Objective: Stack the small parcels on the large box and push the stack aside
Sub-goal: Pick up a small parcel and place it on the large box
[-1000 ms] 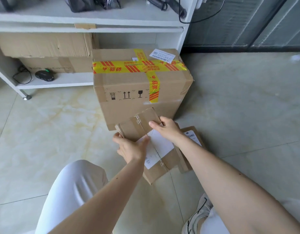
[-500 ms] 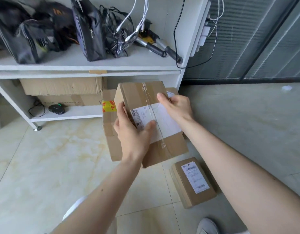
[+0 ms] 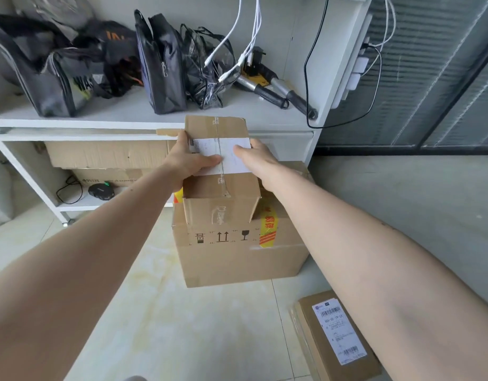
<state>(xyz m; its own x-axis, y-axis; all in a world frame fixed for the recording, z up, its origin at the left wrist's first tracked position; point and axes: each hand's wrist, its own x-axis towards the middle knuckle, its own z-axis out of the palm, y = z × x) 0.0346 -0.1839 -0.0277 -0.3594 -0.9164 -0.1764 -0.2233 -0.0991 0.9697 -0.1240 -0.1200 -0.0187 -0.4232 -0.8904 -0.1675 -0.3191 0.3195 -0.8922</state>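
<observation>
A small brown parcel [image 3: 220, 199] with a white label sits on top of the large cardboard box [image 3: 237, 257], which carries yellow and red tape. My left hand [image 3: 187, 160] grips the parcel's left side and my right hand [image 3: 253, 158] grips its right side, thumbs over the label. A second small parcel [image 3: 333, 334] with a white barcode label lies on the floor at the lower right, apart from both hands.
A white shelf unit [image 3: 154, 125] stands right behind the large box, with dark bags [image 3: 160, 64], tools and hanging white cables on it. Flattened cardboard [image 3: 108, 155] and a black device [image 3: 101, 191] fill the lower shelf. Pale tiled floor spreads left and front.
Both hands lifted the labelled parcel off the floor, carried it forward and up, and brought it onto the top of the large box. The second parcel stayed on the floor.
</observation>
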